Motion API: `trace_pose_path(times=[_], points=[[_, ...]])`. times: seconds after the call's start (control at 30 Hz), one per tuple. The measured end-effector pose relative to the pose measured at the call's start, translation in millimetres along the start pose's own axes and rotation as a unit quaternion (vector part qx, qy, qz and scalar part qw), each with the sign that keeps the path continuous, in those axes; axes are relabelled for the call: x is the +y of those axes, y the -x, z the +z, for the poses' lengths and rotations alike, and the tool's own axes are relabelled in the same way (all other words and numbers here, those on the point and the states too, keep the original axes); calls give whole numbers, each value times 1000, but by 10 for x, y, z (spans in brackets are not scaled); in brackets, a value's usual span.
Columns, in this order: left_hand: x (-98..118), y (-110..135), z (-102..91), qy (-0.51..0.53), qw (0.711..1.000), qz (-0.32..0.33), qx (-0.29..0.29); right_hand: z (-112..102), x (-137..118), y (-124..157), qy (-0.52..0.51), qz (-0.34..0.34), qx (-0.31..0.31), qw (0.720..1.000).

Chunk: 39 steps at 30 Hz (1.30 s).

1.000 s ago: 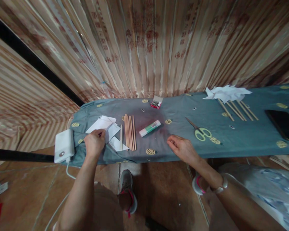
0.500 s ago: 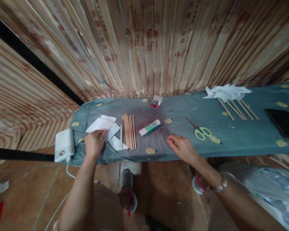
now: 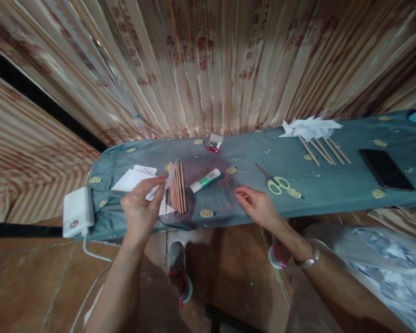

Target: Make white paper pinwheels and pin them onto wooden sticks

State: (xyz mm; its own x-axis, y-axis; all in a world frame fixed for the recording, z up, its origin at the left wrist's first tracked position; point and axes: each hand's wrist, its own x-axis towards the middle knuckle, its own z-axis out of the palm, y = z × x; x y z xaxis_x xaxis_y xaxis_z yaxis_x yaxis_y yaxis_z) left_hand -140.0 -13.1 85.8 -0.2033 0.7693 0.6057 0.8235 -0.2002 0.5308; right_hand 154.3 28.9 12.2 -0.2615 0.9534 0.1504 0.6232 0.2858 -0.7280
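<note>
My left hand [image 3: 140,210] is raised a little above the grey-blue cloth [image 3: 333,189] and pinches a small white paper piece [image 3: 168,179] between thumb and fingers. Below it lie more white paper pieces [image 3: 131,179] and a row of wooden sticks [image 3: 176,187]. My right hand [image 3: 260,206] hovers low over the cloth's front edge with its fingers curled loosely and nothing in them. A glue stick [image 3: 205,180] lies between the two hands.
Green-handled scissors [image 3: 277,183] lie right of my right hand. A small red box [image 3: 214,143] sits at the back. Further right are crumpled white paper with sticks [image 3: 312,134] and a black phone [image 3: 384,169]. A white power adapter [image 3: 76,212] hangs at the left edge.
My left hand has lifted a paper piece off the pile and risen towards the right. The right hand has barely moved. The camera has shifted, so everything sits further left.
</note>
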Motion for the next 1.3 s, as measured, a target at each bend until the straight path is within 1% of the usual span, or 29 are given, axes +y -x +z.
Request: trace_pose_path(times=[0.07,0.1,0.17,0.2,0.23,0.3,0.33,0.4,0.47,0.53,0.6,0.67,0.73,0.8,0.9,1.0,1.07,1.17,1.3], points=[[249,112,178,83,993,70,-54,-68,36,24,-2,5,33,999],[346,178,301,111,984,106,-95,-105,63,40,-1,8,47,999],[484,311,582,145,963,164,-156,-185,135,78,9,16,64,998],[528,373,724,157,955,181,-176,-226,177,102,20,15,65,998],[559,430,857,163,950,187,-190,-268,218,128,36,5,64,997],[594,525,1071,165,942,185,-226,-348,283,188,79,-38,54,995],[603,562,1146,163,940,181,-240,-382,301,221,102,-66,47,991],[615,621,1238,154,936,173,-264,-425,297,288,137,-114,35,983],[634,660,1274,142,934,169,-281,-421,246,352,154,-140,32,978],[672,680,1282,138,932,164,-292,-371,172,402,162,-160,35,973],[724,677,1283,156,928,152,-301,-301,110,426,165,-174,36,970],[758,650,1280,194,922,128,-309,-251,85,421,156,-174,37,972],[739,602,1276,222,916,111,-316,-241,106,393,125,-156,39,979],[652,546,1282,211,913,134,-322,-265,160,358,77,-120,40,989],[463,478,1314,163,924,175,-299,-311,249,325,1,-62,43,997],[369,453,1331,150,930,187,-278,-336,284,322,-29,-41,36,998],[395,460,1309,143,930,188,-282,-350,265,332,-27,-43,32,998],[494,493,1250,124,927,188,-299,-374,194,353,-29,-45,19,998],[563,544,1221,126,929,164,-308,-382,123,359,-41,-30,0,999]])
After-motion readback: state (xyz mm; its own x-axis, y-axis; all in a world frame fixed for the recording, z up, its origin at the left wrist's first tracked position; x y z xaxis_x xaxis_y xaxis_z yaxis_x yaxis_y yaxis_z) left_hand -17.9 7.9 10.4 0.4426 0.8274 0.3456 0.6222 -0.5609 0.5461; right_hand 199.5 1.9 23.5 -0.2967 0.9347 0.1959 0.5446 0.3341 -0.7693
